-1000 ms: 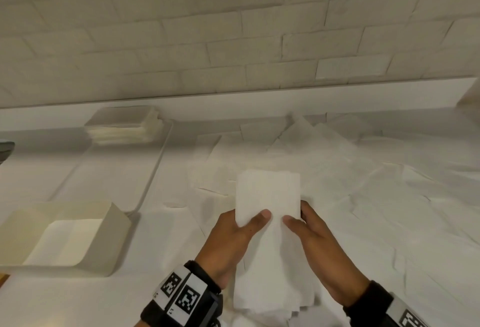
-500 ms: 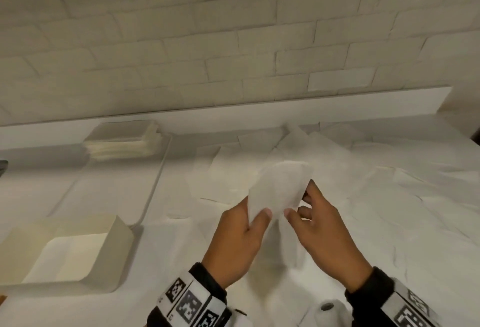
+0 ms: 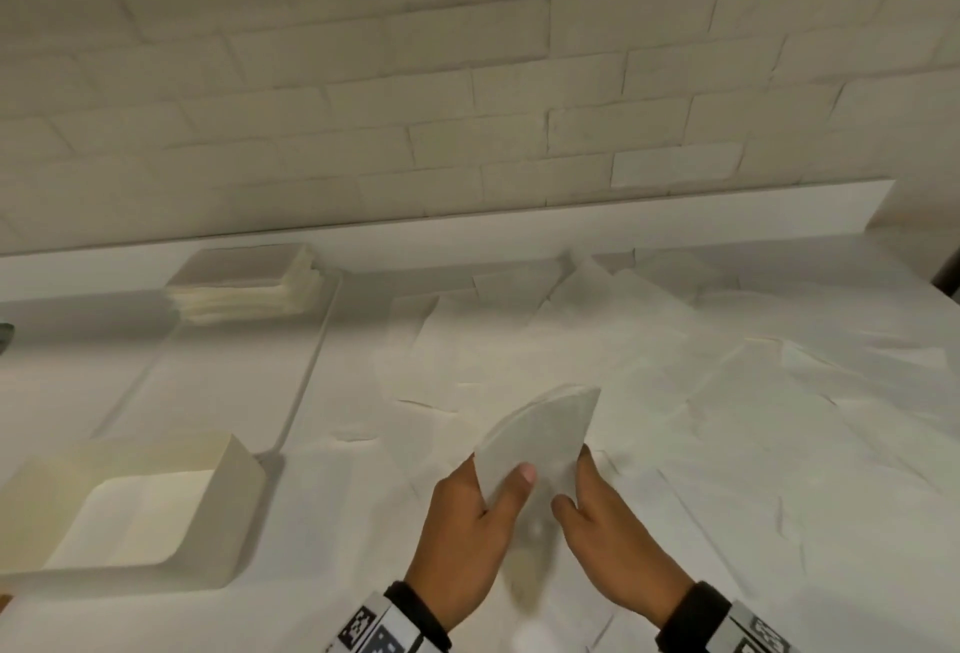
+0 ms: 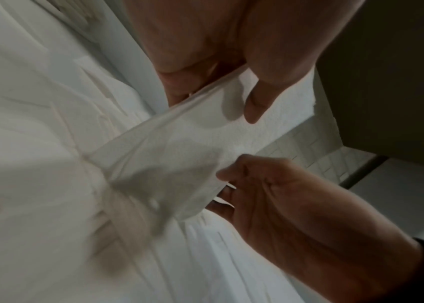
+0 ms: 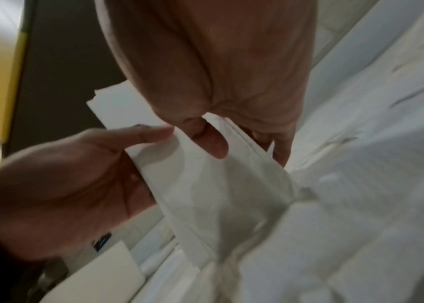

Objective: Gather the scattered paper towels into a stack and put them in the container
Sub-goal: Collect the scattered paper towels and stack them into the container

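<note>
The white surface (image 3: 156, 392) runs along a pale brick wall (image 3: 467, 81), and loose paper towels (image 3: 727, 418) lie scattered and overlapping across its right half. At the near left edge stands an open, shallow cream container (image 3: 228, 507) with what looks like a white sheet on its bottom; it is well apart from the hands. Farther back on the left, against the wall ledge, sits a neat stack of folded towels (image 3: 244, 289) on a flat tray (image 3: 306, 382). Near the middle, both hands hold one small bundle of towels (image 3: 540, 434), lifted and bowed. The left hand (image 3: 467, 533) pinches its left edge, thumb on top and fingers behind. The right hand (image 3: 613, 543) pinches the right edge the same way, thumb in front, fingers curled behind the paper.
</note>
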### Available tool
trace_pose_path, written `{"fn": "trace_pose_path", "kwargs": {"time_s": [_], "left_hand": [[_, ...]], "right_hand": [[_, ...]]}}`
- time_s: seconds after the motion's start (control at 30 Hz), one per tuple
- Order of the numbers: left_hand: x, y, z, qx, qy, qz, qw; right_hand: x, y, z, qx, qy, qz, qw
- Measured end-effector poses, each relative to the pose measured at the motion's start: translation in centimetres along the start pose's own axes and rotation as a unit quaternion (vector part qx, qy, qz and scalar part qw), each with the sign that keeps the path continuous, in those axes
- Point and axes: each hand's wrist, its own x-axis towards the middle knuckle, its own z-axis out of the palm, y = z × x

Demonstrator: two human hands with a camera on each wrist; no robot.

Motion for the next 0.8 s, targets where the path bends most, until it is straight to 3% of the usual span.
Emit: {"fn": "trace_pose_path", "kwargs": {"time_s": [0.17,0.37,0.53,0.67,0.8], "left_hand": [[0.4,1.1,0.1,-0.092,0.066,-0.021,0.993],[0.0,0.4,0.9,-0.113,0.073,-0.044,0.99],[0.6,1.3,0.1,-0.279,0.118,-0.092,0.948],[0.5,2.7,-4.3,-0.359,0.143,-0.104,0.916],[-0.3,4.2,-13.4,-0.315,0.22,-0.034,0.923]], "right_hand": [[0.7,-0.2,-1.3,0.027,0.008,0.006,1.0],[0.0,1.5,-0.8,-0.045,-0.036,0.005,0.998],[0.1,-0.7,-1.4,-0.047,-0.079,0.007,0.996],[1.0,-5.6,-1.3,-0.056,-0.158,-0.024,0.986],[3.5,-11.7,1.6,-0.108,-0.215,-0.08,0.967]]}}
